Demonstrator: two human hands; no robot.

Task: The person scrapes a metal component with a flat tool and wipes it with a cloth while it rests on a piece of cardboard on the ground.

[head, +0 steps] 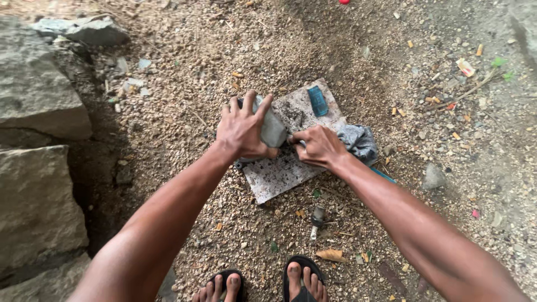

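The left hand (241, 130) wraps spread fingers over a grey stone (272, 130), clasping it on a flat slab (274, 174). Just beside it, the right hand (319, 146) pinches something small, hidden. Beyond lie a grey cloth (359, 141) and a blue block (318, 100).

Outdoor ground (235, 50) of coarse sandy gravel, strewn with dry leaf bits, small pebbles and scraps. Large grey rocks (33, 184) stack along the left edge, with a dark shadowed gap beside them. A flatter stone (84, 29) lies at upper left. A small green sprig (499, 62) shows at upper right. Soft, even daylight
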